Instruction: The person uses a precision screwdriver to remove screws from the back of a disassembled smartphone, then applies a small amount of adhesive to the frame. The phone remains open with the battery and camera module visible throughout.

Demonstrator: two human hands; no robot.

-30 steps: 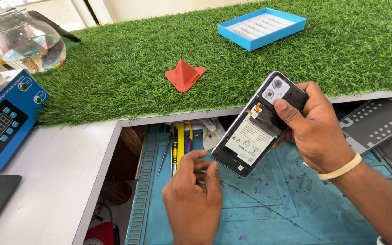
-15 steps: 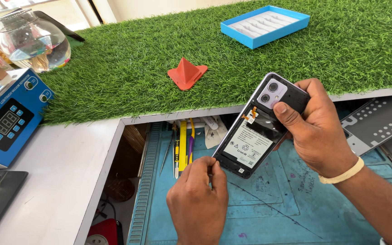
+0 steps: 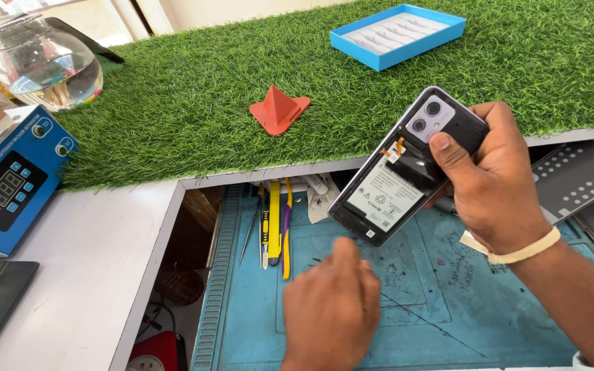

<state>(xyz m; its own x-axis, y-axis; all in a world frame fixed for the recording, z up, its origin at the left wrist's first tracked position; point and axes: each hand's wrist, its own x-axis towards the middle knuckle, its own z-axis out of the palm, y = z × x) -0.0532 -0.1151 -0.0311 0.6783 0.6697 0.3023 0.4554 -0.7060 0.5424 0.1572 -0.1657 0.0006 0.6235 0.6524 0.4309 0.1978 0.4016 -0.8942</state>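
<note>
My right hand (image 3: 496,178) grips a smartphone (image 3: 388,199) by its top end, thumb lying just below the camera block. The phone's back cover is off, showing a white-labelled battery and dark internals, and it is tilted with its lower end pointing down-left above a blue work mat (image 3: 448,295). My left hand (image 3: 331,309) hovers low over the mat, just below the phone's lower corner, back of the hand up and fingers curled. Motion blur hides whether anything is pinched in it.
Yellow-handled tools and tweezers (image 3: 274,223) lie along the mat's left side. An orange pyramid stand (image 3: 280,108) and a blue tray box (image 3: 397,34) sit on the green turf. A glass bowl (image 3: 49,65) and blue machine (image 3: 8,178) stand left, a grey perforated plate (image 3: 575,175) right.
My left hand has dropped away from the phone's lower edge toward the mat. The right hand still holds the phone at about the same tilt.
</note>
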